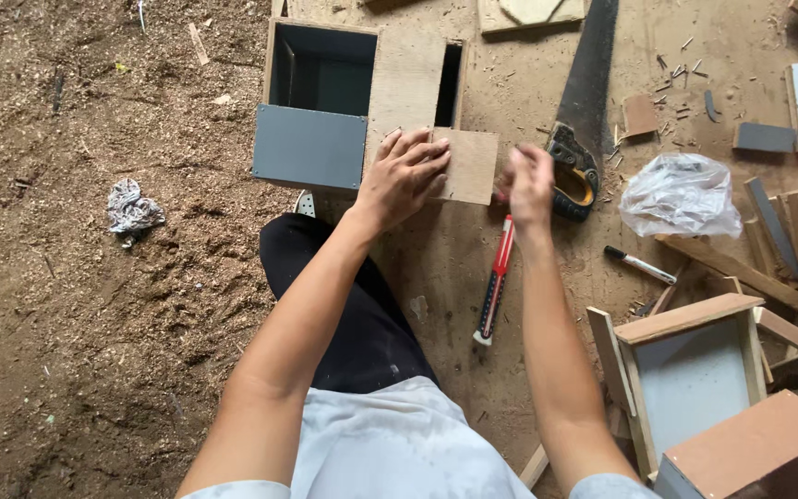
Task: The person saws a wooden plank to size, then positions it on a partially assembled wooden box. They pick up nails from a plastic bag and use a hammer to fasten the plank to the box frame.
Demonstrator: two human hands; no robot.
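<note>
Forearms reach out over dusty floor. Left hand [405,176] spread flat, pressing small plywood panel [466,166] against open grey-faced box [353,102]. Right hand [530,183] loosely curled, contents unclear, beside handsaw [584,111] and red utility knife [496,277]. Panel cut; not yet fixed

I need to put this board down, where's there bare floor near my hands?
Bare floor lies left of the grey box, around the crumpled rag, and between the red utility knife and marker. Right is crowded: handsaw, plastic bag, wooden frames.

Grey-fronted box [309,145], tan board [469,164], red-handled cutter [496,277].
</note>
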